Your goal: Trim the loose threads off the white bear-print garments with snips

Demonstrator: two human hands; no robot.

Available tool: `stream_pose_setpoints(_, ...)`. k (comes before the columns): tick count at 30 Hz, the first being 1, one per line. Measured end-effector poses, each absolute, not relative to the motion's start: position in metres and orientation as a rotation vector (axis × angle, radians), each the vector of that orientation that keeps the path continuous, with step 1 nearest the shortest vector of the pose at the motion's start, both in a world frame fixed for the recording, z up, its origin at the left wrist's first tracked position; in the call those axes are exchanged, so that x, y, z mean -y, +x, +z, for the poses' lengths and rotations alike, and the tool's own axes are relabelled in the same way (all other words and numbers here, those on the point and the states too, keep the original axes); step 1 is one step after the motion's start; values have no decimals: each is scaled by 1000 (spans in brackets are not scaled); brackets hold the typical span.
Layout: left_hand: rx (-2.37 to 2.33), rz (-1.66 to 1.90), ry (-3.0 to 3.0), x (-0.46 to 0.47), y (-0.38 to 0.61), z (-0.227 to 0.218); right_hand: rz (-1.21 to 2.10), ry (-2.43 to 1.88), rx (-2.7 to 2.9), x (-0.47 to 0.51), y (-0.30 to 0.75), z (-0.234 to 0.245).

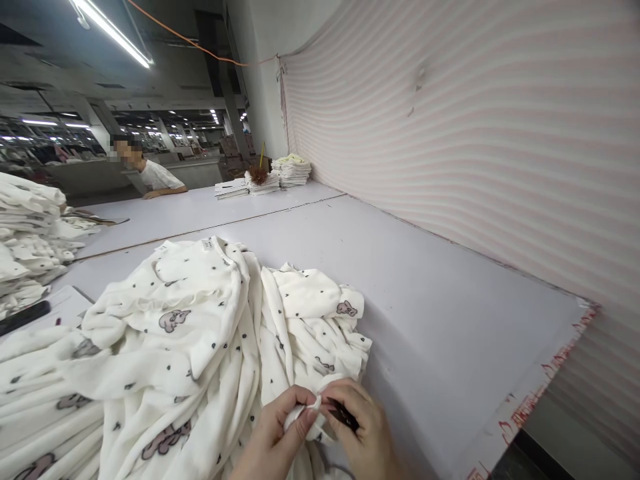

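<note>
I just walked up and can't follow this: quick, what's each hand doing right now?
Left hand: closed, pinching a bit of white fabric.
Right hand: closed, holding a small dark tool beside that fabric.

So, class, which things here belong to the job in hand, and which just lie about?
Seemingly the job:
- white cloth, between left hand and right hand
- dark tool, in right hand
- printed garments alongside

Seemingly lying about:
- dark flat object, left edge
- folded stacks, far end
</note>
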State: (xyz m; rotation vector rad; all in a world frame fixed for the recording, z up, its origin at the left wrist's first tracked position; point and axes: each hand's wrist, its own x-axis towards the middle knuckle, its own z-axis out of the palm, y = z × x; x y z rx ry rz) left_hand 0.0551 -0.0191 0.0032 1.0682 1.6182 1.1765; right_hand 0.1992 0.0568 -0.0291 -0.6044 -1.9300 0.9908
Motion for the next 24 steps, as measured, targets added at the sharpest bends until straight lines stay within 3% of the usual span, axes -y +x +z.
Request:
stream_pose_setpoints(7, -1603, 1210, 1003, 17, 58, 4, 1176, -742, 1867, -57, 197, -24)
stream_pose_setpoints(13, -1595, 1253, 988, 13, 65, 3, 947, -730, 1997, -56, 197, -29)
stream_pose_setpoints(20, -1627, 1230, 828, 11, 59, 7, 1283, -840, 1872, -60, 203, -16)
stream_pose_setpoints(24, -1567, 1262, 795, 9, 58, 9, 1279, -833, 1953, -63, 210, -13)
